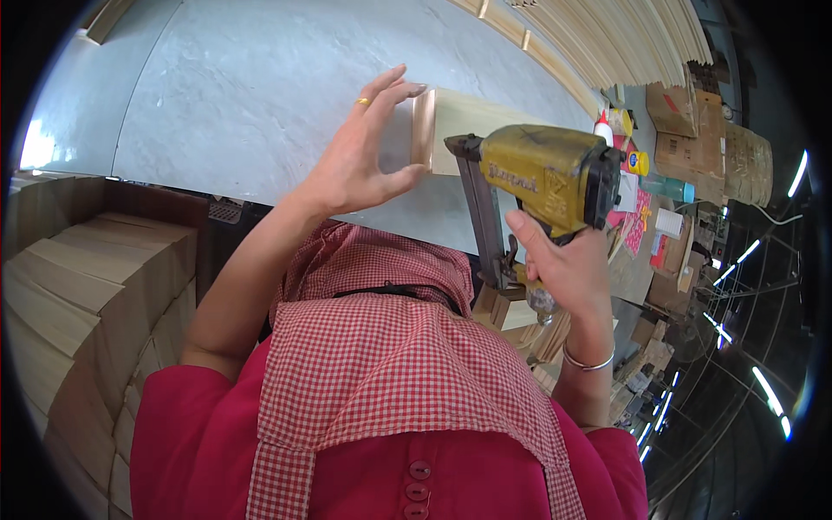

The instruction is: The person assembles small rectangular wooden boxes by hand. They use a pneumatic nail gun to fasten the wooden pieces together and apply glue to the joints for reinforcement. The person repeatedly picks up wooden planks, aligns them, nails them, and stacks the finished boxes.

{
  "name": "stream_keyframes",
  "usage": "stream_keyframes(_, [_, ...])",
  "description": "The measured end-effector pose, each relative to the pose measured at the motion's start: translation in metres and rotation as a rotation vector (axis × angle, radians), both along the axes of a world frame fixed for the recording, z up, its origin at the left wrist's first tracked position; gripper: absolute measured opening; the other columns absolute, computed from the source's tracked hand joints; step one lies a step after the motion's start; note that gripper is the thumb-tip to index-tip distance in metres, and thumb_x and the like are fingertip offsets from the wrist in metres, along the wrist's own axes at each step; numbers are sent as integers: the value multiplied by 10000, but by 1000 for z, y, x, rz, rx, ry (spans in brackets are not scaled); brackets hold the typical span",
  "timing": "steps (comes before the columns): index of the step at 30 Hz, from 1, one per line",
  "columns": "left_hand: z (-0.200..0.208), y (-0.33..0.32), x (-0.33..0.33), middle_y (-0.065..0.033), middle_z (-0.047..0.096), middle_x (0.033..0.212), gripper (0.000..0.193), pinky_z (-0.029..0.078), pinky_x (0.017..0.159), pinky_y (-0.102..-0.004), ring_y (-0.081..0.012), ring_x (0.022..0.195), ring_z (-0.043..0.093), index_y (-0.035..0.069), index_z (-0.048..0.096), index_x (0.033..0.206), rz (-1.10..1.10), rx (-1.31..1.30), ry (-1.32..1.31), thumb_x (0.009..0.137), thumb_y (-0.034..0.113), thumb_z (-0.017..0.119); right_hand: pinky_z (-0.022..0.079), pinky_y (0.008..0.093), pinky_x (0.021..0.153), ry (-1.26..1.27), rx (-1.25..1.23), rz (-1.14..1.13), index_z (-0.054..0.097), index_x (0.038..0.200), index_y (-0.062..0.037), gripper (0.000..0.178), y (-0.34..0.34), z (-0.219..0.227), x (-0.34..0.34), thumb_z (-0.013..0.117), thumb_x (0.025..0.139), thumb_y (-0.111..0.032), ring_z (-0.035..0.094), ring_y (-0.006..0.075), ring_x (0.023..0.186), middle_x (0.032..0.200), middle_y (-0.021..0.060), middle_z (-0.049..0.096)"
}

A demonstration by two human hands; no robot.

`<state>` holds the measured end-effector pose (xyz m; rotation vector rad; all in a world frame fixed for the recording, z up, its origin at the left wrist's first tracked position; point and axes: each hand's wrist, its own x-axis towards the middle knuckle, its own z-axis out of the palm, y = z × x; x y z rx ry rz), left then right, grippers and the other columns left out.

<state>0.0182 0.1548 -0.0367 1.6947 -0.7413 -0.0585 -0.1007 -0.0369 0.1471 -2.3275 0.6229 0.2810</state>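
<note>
A pale wooden board (464,117) lies on the grey table, with a narrow wooden strip (423,130) along its left end. My left hand (360,160) spans that strip, thumb at its near end and forefinger at its far end. The other fingers are stretched out, and one wears a yellow ring. In my right hand (568,269) is a yellow pneumatic nail gun (542,173), gripped by its handle. Its black nose points left above the board and hides part of it. I cannot tell whether the nose touches the wood.
The grey table (251,95) stretches left and away. Stacked wooden boards (69,286) stand at the lower left. A pile of wooden strips (624,39) lies at the far right. Bottles (637,162) and cardboard boxes (693,130) sit beyond the nail gun.
</note>
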Motion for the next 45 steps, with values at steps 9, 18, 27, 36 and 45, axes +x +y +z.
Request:
stream_keyframes(9, [-2, 34, -13, -204, 350, 1584, 719, 352, 1172, -541, -380, 1448, 393, 55, 457, 1461, 183, -22, 80, 780, 86, 686, 546, 313, 661, 29, 2, 95, 705, 1109, 25, 328, -5, 1, 26, 796, 890, -202, 676, 145, 704, 862, 84, 744])
stream_keyframes(18, [6, 1, -12, -239, 359, 1559, 769, 381, 1162, -487, -392, 1424, 414, 11, 452, 1436, 256, 31, 155, 796, 221, 825, 446, 265, 445, 109, 36, 125, 702, 1086, 25, 322, -11, 15, 47, 795, 894, -217, 551, 85, 486, 762, 49, 689])
stream_keyframes(27, [13, -20, -18, -301, 311, 1549, 930, 425, 1125, -504, -464, 1410, 376, 14, 431, 1444, 295, 188, 215, 707, 303, 919, 446, 273, 427, 53, -13, 141, 697, 1041, 44, 363, -28, 12, 81, 788, 901, -278, 537, 90, 445, 638, 21, 618])
stream_keyframes(36, [8, -21, -18, -253, 350, 1550, 885, 419, 1119, -512, -431, 1428, 383, 44, 453, 1407, 306, 191, 196, 708, 325, 917, 439, 265, 418, 106, -2, 223, 687, 1062, 43, 383, -40, 14, 95, 787, 903, -291, 523, 85, 434, 668, 28, 629])
stream_keyframes(45, [16, -18, -15, -269, 393, 1507, 714, 416, 1113, -490, -435, 1363, 433, 51, 543, 1249, 336, 176, 136, 688, 281, 920, 417, 260, 401, 103, -46, 288, 651, 1118, 42, 399, -52, 29, 114, 793, 890, -253, 506, 84, 424, 821, 51, 656])
